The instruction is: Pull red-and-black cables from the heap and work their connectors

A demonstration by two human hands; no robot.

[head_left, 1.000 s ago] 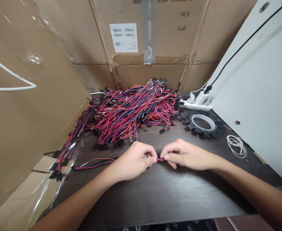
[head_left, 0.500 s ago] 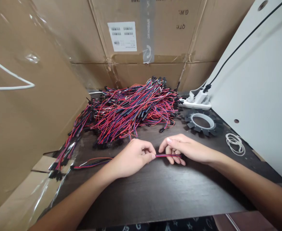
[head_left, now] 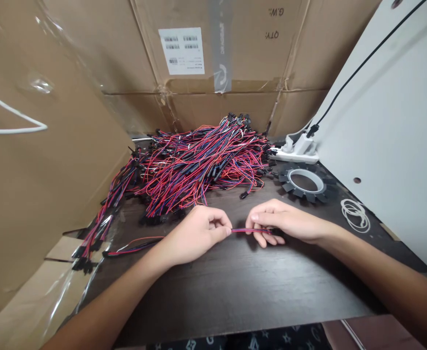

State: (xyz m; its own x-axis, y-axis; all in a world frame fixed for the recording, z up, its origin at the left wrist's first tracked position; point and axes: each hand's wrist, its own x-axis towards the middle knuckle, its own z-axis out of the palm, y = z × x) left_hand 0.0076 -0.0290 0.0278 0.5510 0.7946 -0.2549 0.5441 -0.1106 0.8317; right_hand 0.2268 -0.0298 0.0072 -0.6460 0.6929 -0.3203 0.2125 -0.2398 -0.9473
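My left hand (head_left: pixel 195 234) is closed in a pinch on a thin red, blue and black wire lead (head_left: pixel 240 230) that lies across the dark table (head_left: pixel 235 287). The lead's far end trails left of my wrist. My right hand (head_left: pixel 282 223) pinches the same lead a short way to the right, thumb and forefinger together, the other fingers curled under. Behind both hands sits a big heap of the same red and blue wires with black connectors (head_left: pixel 199 165).
Cardboard boxes (head_left: pixel 213 63) wall the back and left. A white panel (head_left: pixel 392 121) with a black cable stands at the right. A white power strip (head_left: pixel 297 149), a black toothed ring (head_left: pixel 306 182) and white rubber bands (head_left: pixel 355 214) lie at the right. More wire bundles (head_left: pixel 100 228) hang off the left edge.
My hands drew apart along the wire, baring a short stretch between them, then closed slightly. The right hand's fingers loosened and pinched again. The view has tilted a little.
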